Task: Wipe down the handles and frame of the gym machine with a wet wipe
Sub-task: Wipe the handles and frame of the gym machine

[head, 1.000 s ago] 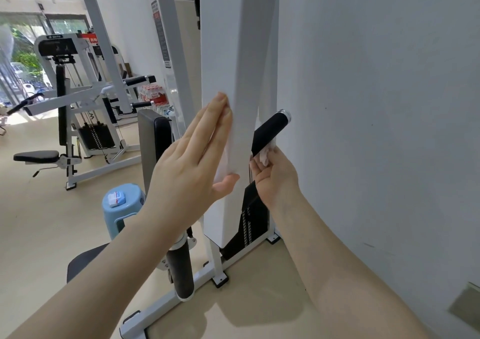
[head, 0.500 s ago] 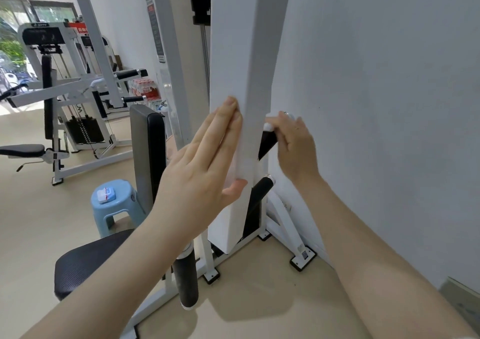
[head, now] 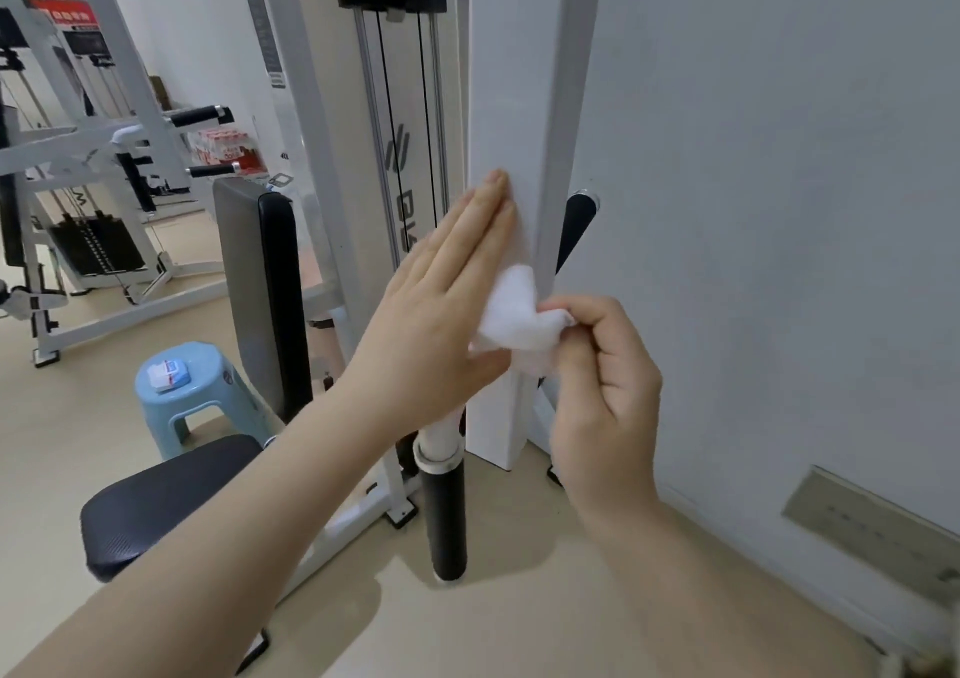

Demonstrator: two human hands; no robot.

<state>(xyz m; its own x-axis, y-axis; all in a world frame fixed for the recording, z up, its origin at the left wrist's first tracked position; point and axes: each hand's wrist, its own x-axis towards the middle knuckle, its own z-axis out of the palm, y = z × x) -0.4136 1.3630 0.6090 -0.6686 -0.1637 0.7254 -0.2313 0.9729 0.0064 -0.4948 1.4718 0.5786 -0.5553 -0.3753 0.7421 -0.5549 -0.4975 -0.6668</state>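
Note:
The gym machine's white upright frame panel (head: 506,79) rises in the middle of the view. My left hand (head: 441,303) lies flat against it, fingers together and pointing up. A crumpled white wet wipe (head: 517,316) sits between both hands at the panel's edge. My right hand (head: 602,381) pinches one end of the wipe with fingertips. A black handle (head: 576,225) pokes out behind the panel near the wall. Another black grip (head: 444,521) hangs below my left wrist.
The white wall (head: 779,209) runs close on the right. The machine's black backrest (head: 265,287) and seat (head: 161,495) are on the left, with a blue stool (head: 208,396) carrying a small pack behind. More machines (head: 93,157) stand at the far left.
My right hand left the black handle behind the panel and came round to the front, bringing the wipe beside my left hand. The view moved closer and tilted up slightly.

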